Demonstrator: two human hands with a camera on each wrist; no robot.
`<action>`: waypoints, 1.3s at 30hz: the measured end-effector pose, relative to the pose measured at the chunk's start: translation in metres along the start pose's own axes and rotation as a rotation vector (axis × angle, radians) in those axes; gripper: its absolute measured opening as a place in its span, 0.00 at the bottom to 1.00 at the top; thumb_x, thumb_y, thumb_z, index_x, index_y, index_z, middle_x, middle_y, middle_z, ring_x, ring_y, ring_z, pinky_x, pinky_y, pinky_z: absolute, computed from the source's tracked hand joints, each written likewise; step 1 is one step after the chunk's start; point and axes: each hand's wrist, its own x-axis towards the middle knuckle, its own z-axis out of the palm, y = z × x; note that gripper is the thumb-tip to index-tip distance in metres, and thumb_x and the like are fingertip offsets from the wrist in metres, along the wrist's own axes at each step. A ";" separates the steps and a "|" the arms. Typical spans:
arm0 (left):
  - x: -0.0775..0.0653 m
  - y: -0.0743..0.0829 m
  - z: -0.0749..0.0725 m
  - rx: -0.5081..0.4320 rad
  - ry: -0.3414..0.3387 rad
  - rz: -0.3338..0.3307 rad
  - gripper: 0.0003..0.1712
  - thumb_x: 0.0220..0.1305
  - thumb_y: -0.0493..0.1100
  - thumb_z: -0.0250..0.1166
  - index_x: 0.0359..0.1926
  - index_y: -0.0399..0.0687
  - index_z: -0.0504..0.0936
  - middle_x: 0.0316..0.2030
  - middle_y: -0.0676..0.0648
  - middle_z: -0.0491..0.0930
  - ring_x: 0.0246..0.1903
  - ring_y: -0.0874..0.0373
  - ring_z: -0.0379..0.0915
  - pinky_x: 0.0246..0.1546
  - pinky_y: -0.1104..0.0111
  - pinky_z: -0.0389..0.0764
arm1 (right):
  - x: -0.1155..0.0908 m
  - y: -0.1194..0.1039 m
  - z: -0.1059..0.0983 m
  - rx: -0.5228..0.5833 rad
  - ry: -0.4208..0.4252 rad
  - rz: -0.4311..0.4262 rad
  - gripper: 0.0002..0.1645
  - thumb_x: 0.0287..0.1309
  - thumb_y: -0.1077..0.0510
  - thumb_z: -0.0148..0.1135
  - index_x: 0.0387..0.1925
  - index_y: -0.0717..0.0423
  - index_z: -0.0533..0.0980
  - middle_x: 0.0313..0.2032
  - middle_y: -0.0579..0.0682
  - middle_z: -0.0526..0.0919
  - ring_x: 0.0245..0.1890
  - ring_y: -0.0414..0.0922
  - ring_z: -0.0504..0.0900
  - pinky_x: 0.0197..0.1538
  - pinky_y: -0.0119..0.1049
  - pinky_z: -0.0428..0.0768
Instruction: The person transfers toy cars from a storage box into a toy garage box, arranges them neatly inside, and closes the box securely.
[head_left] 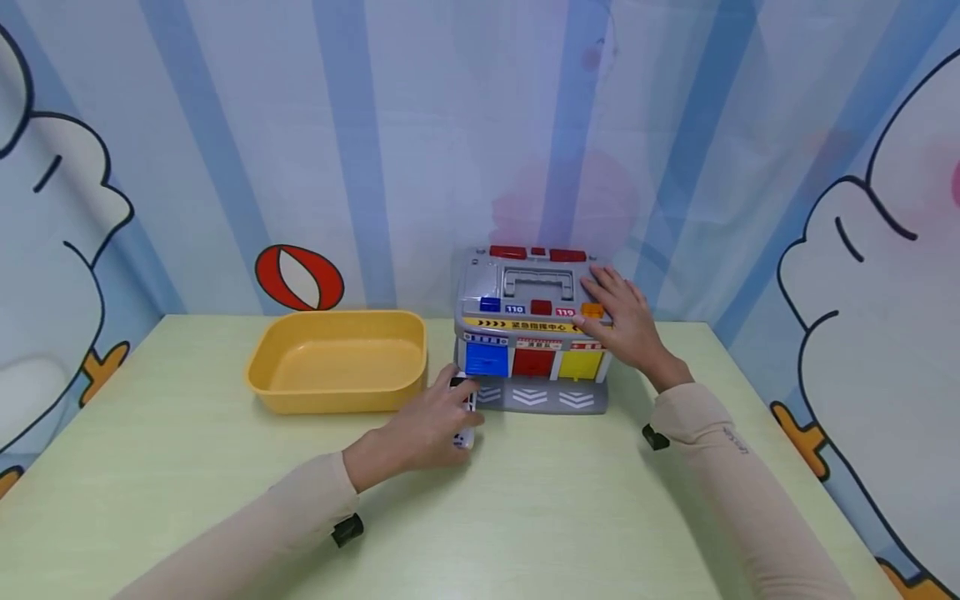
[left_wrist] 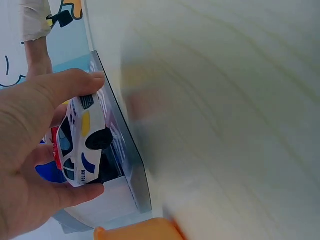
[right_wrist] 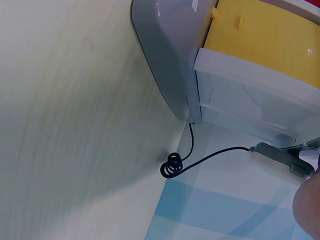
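My left hand (head_left: 431,425) grips a white toy police car (left_wrist: 82,145) with a red roof light and blue and yellow markings, thumb at one end and fingers at the other. The car is by the front left corner of a grey toy garage (head_left: 487,279), near its blue door (head_left: 486,360). A red door (head_left: 533,362) and a yellow door (head_left: 580,364) stand beside the blue one; all three look lowered. Resting on the right side of the garage roof is my right hand (head_left: 626,325), fingers spread; in the right wrist view only a bit of it shows.
To the left of the garage sits a yellow tray (head_left: 337,400) on the pale green table (head_left: 540,508). A coiled black cord (right_wrist: 172,165) with a dark grey piece (right_wrist: 280,156) hangs at the garage's right side. Behind the table is a patterned curtain (head_left: 420,150).
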 end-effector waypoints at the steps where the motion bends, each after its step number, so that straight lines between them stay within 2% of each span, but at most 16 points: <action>1: 0.002 0.000 0.002 -0.004 0.000 0.003 0.25 0.55 0.54 0.75 0.56 0.59 0.86 0.70 0.43 0.69 0.73 0.33 0.53 0.67 0.42 0.69 | 0.000 0.000 0.000 -0.001 -0.001 0.001 0.45 0.65 0.39 0.57 0.76 0.54 0.59 0.79 0.54 0.52 0.80 0.54 0.42 0.78 0.62 0.39; 7: 0.012 0.000 0.014 0.032 0.030 0.050 0.26 0.57 0.55 0.73 0.57 0.59 0.85 0.72 0.43 0.66 0.74 0.35 0.50 0.69 0.45 0.68 | -0.002 0.001 0.001 0.003 0.000 -0.002 0.44 0.65 0.40 0.57 0.75 0.54 0.59 0.79 0.55 0.52 0.80 0.54 0.42 0.78 0.62 0.39; 12: 0.022 -0.001 0.019 0.132 0.109 0.109 0.22 0.57 0.50 0.73 0.54 0.54 0.87 0.71 0.42 0.68 0.72 0.38 0.54 0.68 0.49 0.71 | -0.003 0.002 0.002 0.006 0.009 -0.012 0.44 0.65 0.40 0.56 0.75 0.55 0.60 0.79 0.55 0.52 0.80 0.55 0.42 0.78 0.62 0.39; 16: 0.031 0.000 0.021 0.196 0.140 0.129 0.24 0.57 0.50 0.74 0.55 0.52 0.86 0.71 0.43 0.67 0.72 0.42 0.56 0.71 0.50 0.66 | -0.004 0.003 0.001 0.009 0.015 -0.017 0.44 0.66 0.39 0.56 0.75 0.56 0.60 0.79 0.55 0.52 0.80 0.55 0.42 0.77 0.62 0.39; 19: 0.037 0.002 0.021 0.189 0.129 0.121 0.26 0.57 0.52 0.74 0.56 0.53 0.85 0.70 0.44 0.70 0.71 0.46 0.61 0.72 0.51 0.65 | -0.003 0.003 0.000 0.011 0.017 -0.018 0.44 0.66 0.39 0.56 0.75 0.55 0.60 0.79 0.55 0.52 0.80 0.55 0.43 0.77 0.62 0.39; 28: 0.052 0.002 0.018 0.186 0.038 0.100 0.23 0.59 0.54 0.72 0.54 0.55 0.86 0.58 0.47 0.83 0.54 0.54 0.78 0.60 0.59 0.80 | -0.001 0.001 0.000 0.006 0.016 -0.021 0.45 0.66 0.37 0.56 0.75 0.55 0.60 0.79 0.55 0.53 0.80 0.55 0.43 0.77 0.63 0.40; 34: 0.055 0.001 0.017 0.202 0.021 0.091 0.23 0.60 0.55 0.72 0.54 0.54 0.85 0.56 0.47 0.84 0.51 0.53 0.79 0.59 0.57 0.80 | 0.000 -0.001 0.000 0.007 0.011 -0.009 0.44 0.64 0.40 0.57 0.75 0.55 0.59 0.79 0.55 0.52 0.80 0.55 0.43 0.77 0.63 0.40; 39: 0.055 0.001 0.017 0.190 0.039 0.072 0.29 0.58 0.57 0.73 0.58 0.52 0.81 0.61 0.46 0.80 0.56 0.52 0.75 0.65 0.55 0.75 | -0.001 -0.001 -0.001 0.006 0.009 -0.002 0.44 0.65 0.40 0.57 0.76 0.54 0.59 0.79 0.54 0.52 0.80 0.54 0.42 0.78 0.61 0.39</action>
